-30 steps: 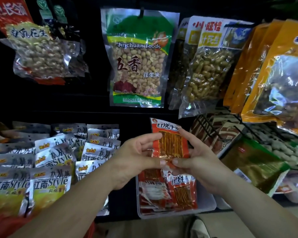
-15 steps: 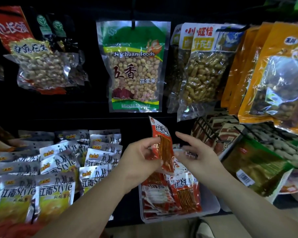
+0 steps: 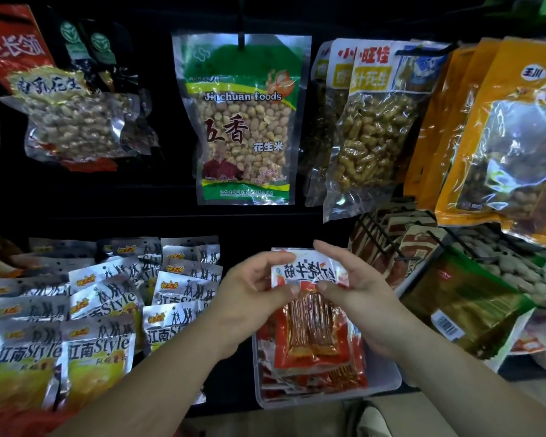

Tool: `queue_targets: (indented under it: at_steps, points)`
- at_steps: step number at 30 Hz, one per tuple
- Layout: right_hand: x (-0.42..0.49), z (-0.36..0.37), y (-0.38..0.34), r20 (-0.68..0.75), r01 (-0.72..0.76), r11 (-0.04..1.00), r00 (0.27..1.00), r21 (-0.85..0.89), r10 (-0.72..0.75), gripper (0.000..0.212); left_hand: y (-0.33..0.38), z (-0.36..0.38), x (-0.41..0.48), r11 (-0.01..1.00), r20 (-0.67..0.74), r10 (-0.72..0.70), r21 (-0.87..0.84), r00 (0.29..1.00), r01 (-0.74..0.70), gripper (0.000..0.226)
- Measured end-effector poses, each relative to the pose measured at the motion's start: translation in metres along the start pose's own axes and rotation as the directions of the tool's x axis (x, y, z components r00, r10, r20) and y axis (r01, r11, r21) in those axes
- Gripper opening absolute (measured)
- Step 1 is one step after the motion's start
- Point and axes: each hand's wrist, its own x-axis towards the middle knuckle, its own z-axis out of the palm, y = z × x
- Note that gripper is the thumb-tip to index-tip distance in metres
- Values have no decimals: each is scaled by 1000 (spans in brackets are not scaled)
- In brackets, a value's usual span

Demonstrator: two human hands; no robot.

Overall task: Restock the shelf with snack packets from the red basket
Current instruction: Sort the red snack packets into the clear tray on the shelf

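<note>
Fingers [image 3: 289, 289] of our left hand [image 3: 249, 301] and right hand [image 3: 363, 301] pinching red snack packet [image 3: 312, 326] near top edge, just above clear tray [image 3: 388, 384] at 6 o'clock. We are placing it; next move, we judge: lowering flat onto stack [image 3: 328, 380], releasing.

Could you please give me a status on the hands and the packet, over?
Hands: left hand and right hand both pinch red snack packet, label upside down. Packet over clear tray of matching packets. Nothing in the way.

Snack packet [image 3: 312, 326], earlier upright, is now inverted and lower, pinched by left hand [image 3: 249, 298] and right hand [image 3: 360, 294] over the clear tray [image 3: 388, 383].
</note>
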Motion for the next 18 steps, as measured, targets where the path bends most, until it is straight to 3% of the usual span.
queue_targets:
  at_steps: [3,7,11,13,16,18]
  points:
    - [0,4,-2,11,-18,997,1000,73,17,65,-2,-2,1,997,-45,-23,-73,999,20,39]
    - [1,7,-4,-96,-57,983,993,173,75,48,1,-8,4,970,-80,-113,-223,990,93,41]
    - [5,3,-3,-206,-108,966,966,236,158,29,-2,-11,-4,986,160,-111,-104,981,128,65]
    - [7,1,-3,-210,-109,954,962,281,172,34,-1,-8,-7,993,167,-118,3,979,119,63]
    - [6,-3,-2,36,-131,973,991,191,127,75,1,-7,-5,991,70,-101,-80,992,106,59]
    - [3,-3,2,219,-116,992,970,52,102,93,1,-7,-3,990,12,-92,-105,996,93,59]
